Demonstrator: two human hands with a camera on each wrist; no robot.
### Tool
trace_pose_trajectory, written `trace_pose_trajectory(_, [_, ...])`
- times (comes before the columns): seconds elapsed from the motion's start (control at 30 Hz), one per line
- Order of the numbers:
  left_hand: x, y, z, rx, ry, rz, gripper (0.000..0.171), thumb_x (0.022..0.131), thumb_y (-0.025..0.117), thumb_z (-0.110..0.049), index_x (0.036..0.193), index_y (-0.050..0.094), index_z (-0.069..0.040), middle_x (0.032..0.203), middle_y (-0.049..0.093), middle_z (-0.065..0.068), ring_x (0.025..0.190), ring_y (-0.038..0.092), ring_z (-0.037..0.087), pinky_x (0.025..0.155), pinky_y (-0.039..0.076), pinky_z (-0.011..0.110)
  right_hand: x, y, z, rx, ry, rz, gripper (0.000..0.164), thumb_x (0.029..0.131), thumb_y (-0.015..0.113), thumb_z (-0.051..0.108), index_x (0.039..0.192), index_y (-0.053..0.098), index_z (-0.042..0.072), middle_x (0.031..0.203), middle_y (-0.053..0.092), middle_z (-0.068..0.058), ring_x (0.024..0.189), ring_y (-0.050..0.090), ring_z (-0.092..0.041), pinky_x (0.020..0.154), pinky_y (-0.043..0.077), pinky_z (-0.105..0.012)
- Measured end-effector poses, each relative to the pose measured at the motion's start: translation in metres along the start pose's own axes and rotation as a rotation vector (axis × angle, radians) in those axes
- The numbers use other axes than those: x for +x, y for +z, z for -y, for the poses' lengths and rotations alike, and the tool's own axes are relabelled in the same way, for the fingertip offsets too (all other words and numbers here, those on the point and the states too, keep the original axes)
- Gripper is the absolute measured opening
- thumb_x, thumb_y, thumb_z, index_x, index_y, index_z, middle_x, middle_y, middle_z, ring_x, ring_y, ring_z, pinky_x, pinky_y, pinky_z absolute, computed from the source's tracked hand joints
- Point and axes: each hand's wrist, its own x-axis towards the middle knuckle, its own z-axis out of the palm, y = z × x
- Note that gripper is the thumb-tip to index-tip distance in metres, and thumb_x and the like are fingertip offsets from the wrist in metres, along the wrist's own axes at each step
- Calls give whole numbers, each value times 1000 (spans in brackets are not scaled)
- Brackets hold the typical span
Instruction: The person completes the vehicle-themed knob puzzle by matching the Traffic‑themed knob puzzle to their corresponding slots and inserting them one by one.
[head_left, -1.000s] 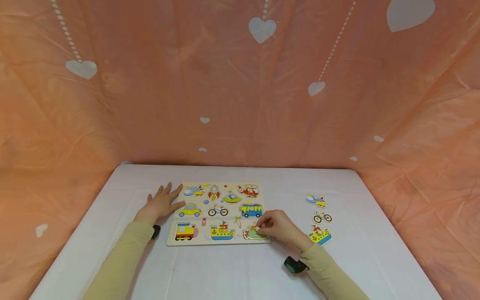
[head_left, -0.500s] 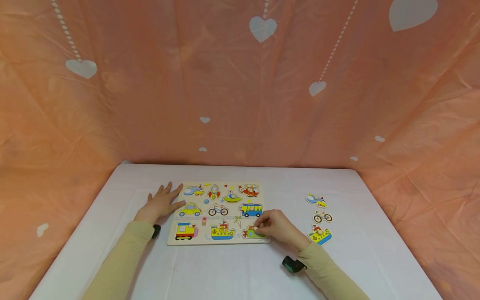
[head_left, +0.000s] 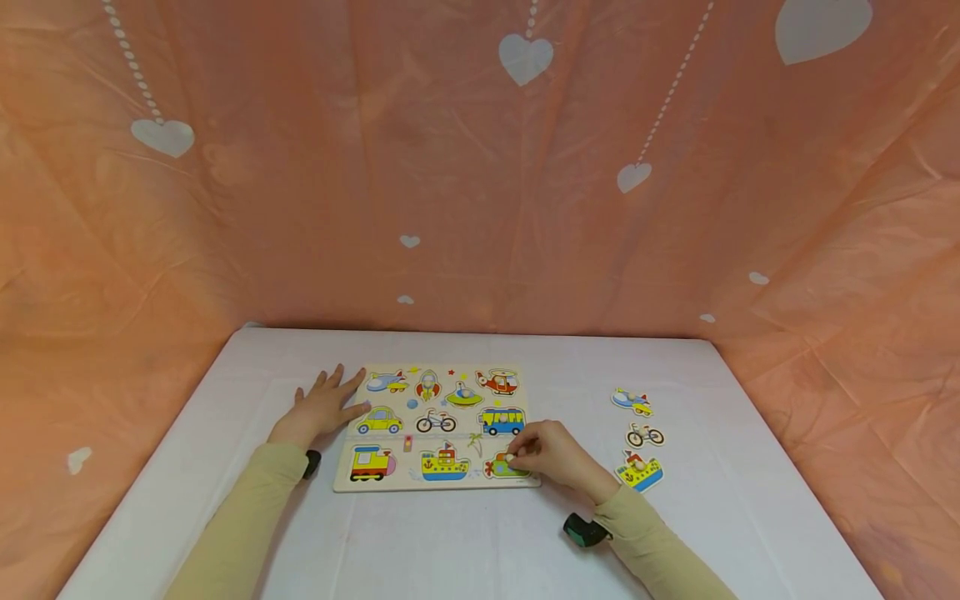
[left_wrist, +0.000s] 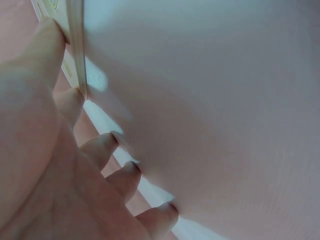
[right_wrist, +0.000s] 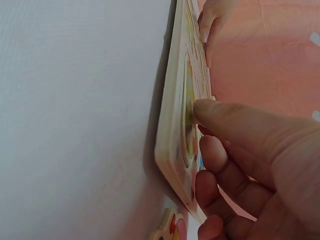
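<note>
A wooden peg puzzle board (head_left: 407, 478) printed with vehicles lies on the table in the head view. At its lower right corner my right hand (head_left: 558, 457) pinches the small knob of a green submarine puzzle piece (head_left: 498, 469) with thumb and forefinger. The right wrist view shows the submarine's edge almost level with the board face, the thumb (right_wrist: 215, 111) right at it. My left hand (head_left: 315, 414) lies spread at the board's upper left, thumb and index fingertips on its edge; the other fingertips touch the table in the left wrist view.
Right of the board lie three loose pieces: an airplane (head_left: 632, 402), a bicycle (head_left: 645, 435) and a ship (head_left: 640, 472). A bus (head_left: 502, 421) and a helicopter (head_left: 498, 382) are on the board's right side. An orange curtain (head_left: 465, 167) with hearts hangs behind the table.
My right hand has shifted the submarine piece slightly to the left over the board's corner, still pinching its knob. The left hand stays where it was.
</note>
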Motion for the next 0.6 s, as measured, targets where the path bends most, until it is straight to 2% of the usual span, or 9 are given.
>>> trace_pose_trajectory(0.3, [0,2,0,0,2,0,79,91,59,-48,152,24,-10,153,8,31,137,2,55,101,1,74,-1,-2,1,-21,-3,2,7,83,76,13,88,72,11,77,61,5,70,54,-11,59,46,-22])
trace_pose_trajectory(0.6, [1,1,2,-8,8,6,79,92,58,-48,152,23,-10,153,7,31,137,1,54,101,1,74,-2,-13,1,-110,-47,-17,7,85,74,19,91,73,16,81,63,11,71,55,-8,62,48,-24])
